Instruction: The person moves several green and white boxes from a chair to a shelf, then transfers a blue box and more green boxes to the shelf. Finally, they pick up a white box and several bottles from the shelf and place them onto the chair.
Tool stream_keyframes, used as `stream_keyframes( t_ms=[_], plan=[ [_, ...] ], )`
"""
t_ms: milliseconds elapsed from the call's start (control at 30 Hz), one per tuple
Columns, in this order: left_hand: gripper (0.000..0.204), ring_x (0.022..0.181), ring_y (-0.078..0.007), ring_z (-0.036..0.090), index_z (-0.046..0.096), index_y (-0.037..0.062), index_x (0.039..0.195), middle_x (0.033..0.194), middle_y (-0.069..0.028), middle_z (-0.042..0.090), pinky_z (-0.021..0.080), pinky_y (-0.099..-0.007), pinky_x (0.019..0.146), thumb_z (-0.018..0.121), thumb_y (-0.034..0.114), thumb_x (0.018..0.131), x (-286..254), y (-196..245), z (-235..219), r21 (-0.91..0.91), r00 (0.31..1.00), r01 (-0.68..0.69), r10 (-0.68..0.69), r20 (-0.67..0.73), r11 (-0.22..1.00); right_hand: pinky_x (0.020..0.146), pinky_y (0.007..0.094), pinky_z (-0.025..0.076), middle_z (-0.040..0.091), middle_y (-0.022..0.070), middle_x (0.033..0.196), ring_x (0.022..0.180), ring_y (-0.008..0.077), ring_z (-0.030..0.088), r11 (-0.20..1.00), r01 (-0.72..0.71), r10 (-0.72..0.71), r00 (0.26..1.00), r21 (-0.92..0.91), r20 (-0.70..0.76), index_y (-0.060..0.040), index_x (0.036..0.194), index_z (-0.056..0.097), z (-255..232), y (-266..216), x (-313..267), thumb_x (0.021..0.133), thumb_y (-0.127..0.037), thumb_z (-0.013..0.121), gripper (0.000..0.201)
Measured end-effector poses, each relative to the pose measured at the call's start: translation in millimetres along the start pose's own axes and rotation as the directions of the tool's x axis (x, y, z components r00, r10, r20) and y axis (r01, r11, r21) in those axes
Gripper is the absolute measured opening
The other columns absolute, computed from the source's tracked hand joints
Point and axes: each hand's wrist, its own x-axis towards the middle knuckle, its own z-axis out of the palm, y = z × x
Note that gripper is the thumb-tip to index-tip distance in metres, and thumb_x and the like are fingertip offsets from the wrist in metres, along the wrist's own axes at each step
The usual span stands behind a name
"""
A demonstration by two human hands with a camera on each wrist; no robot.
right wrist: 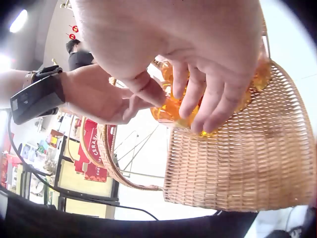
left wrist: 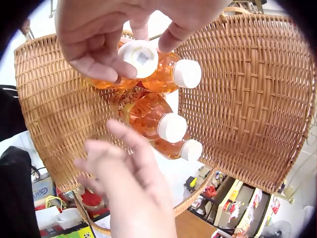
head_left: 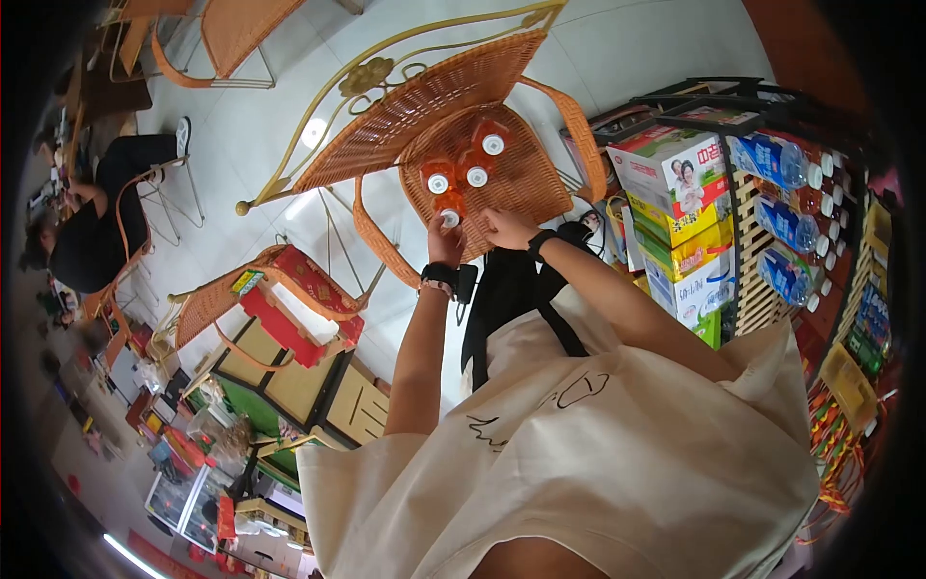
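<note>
Several bottles of orange-red drink with white caps stand on the seat of a wicker chair (head_left: 540,193). My left hand (head_left: 445,243) holds the nearest bottle (left wrist: 140,58) at its neck, with thumb and fingers around the white cap in the left wrist view. Another bottle (left wrist: 151,116) and its neighbours stand close beside it. My right hand (head_left: 508,230) is over the front of the seat, just right of the held bottle. Its fingers are loosely bent and blurred in the left wrist view, with nothing in them. In the right wrist view its fingers overlap the orange bottles.
The chair's woven armrests (head_left: 569,135) rise on both sides of the seat. To the right, stacked cartons (head_left: 675,183) stand beside a rack of bottled water (head_left: 786,222). A red box (head_left: 299,309) sits on another chair at left. A seated person (head_left: 106,222) is further left.
</note>
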Motion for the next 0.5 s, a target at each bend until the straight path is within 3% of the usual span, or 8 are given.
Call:
stream_keyframes(
  t_ms=[100, 200, 300, 333, 400, 433, 467, 500],
  plan=[
    [0.026, 0.062, -0.0120, 0.045, 0.042, 0.0206, 0.094, 0.078, -0.0030, 0.048, 0.039, -0.0227, 0.052, 0.047, 0.024, 0.068, 4, -3, -2, 0.093, 0.999, -0.043, 0.042, 0.016, 0.995, 0.062, 0.0318, 0.039, 0.053, 0.0125, 0.076, 0.072, 0.0257, 0.051, 0.995, -0.083, 0.079, 0.995, 0.062, 0.065, -0.0039, 0.085, 0.045, 9, 57, -16, 0.065, -0.017, 0.047, 0.024],
    [0.024, 0.060, -0.0118, 0.045, 0.042, 0.0193, 0.091, 0.077, -0.0041, 0.048, 0.039, -0.0221, 0.050, 0.047, 0.023, 0.068, 10, -7, -5, 0.172, 0.999, -0.046, 0.046, 0.005, 0.984, 0.065, 0.0337, 0.039, 0.053, 0.0113, 0.079, 0.077, 0.0263, 0.049, 0.985, -0.165, 0.166, 0.986, 0.045, -0.014, -0.0063, 0.080, 0.049, -1, 85, -45, 0.064, -0.022, 0.047, 0.022],
    [0.020, 0.055, -0.0115, 0.045, 0.041, 0.0142, 0.085, 0.070, -0.0027, 0.048, 0.038, -0.0216, 0.047, 0.049, 0.019, 0.067, 4, -12, 7, 0.360, 0.977, -0.198, 0.211, 0.002, 0.912, 0.065, 0.0338, 0.039, 0.053, 0.0114, 0.078, 0.076, 0.0263, 0.050, 0.962, -0.270, 0.272, 0.960, 0.029, -0.065, -0.0070, 0.080, 0.049, -13, 103, -77, 0.064, -0.022, 0.047, 0.022],
    [0.020, 0.055, -0.0115, 0.045, 0.041, 0.0142, 0.085, 0.070, -0.0027, 0.048, 0.038, -0.0216, 0.047, 0.049, 0.019, 0.067, 12, -11, 3, 0.373, 0.978, -0.197, 0.208, 0.009, 0.907, 0.065, 0.0338, 0.039, 0.053, 0.0114, 0.078, 0.076, 0.0263, 0.050, 0.961, -0.273, 0.276, 0.958, 0.040, -0.076, -0.0070, 0.080, 0.049, -15, 109, -85, 0.064, -0.022, 0.047, 0.022],
    [0.011, 0.054, -0.0118, 0.043, 0.041, 0.0092, 0.079, 0.073, -0.0027, 0.045, 0.035, -0.0235, 0.043, 0.044, 0.013, 0.070, 26, -9, 2, 0.113, 0.990, -0.122, 0.113, 0.085, 0.986, 0.064, 0.0341, 0.039, 0.053, 0.0120, 0.075, 0.074, 0.0267, 0.050, 0.950, -0.309, 0.311, 0.944, 0.040, -0.114, -0.0072, 0.078, 0.048, -18, 121, -102, 0.064, -0.021, 0.046, 0.020],
    [0.012, 0.046, -0.0117, 0.041, 0.043, 0.0069, 0.073, 0.063, -0.0025, 0.044, 0.034, -0.0230, 0.041, 0.047, 0.016, 0.068, 29, -14, 4, 0.285, 0.967, -0.251, 0.251, 0.035, 0.925, 0.064, 0.0343, 0.039, 0.053, 0.0129, 0.073, 0.073, 0.0274, 0.050, 0.959, -0.275, 0.282, 0.946, 0.065, -0.163, -0.0068, 0.077, 0.048, -19, 126, -111, 0.065, -0.021, 0.046, 0.018],
    [0.012, 0.046, -0.0117, 0.041, 0.043, 0.0069, 0.073, 0.063, -0.0025, 0.044, 0.034, -0.0230, 0.041, 0.047, 0.016, 0.068, 31, -14, 3, 0.296, 0.967, -0.253, 0.252, 0.041, 0.921, 0.064, 0.0343, 0.039, 0.053, 0.0129, 0.073, 0.073, 0.0274, 0.050, 0.959, -0.273, 0.282, 0.944, 0.075, -0.171, -0.0068, 0.077, 0.048, -19, 131, -118, 0.065, -0.021, 0.046, 0.018],
    [0.014, 0.043, -0.0118, 0.040, 0.043, 0.0069, 0.072, 0.060, -0.0028, 0.044, 0.034, -0.0227, 0.041, 0.048, 0.019, 0.066, 14, -13, 21, 0.252, 0.985, -0.146, 0.164, -0.052, 0.957, 0.064, 0.0343, 0.039, 0.053, 0.0133, 0.072, 0.072, 0.0277, 0.050, 0.953, -0.284, 0.300, 0.935, 0.110, -0.187, -0.0064, 0.076, 0.049, -18, 136, -124, 0.065, -0.020, 0.046, 0.018]
  ],
)
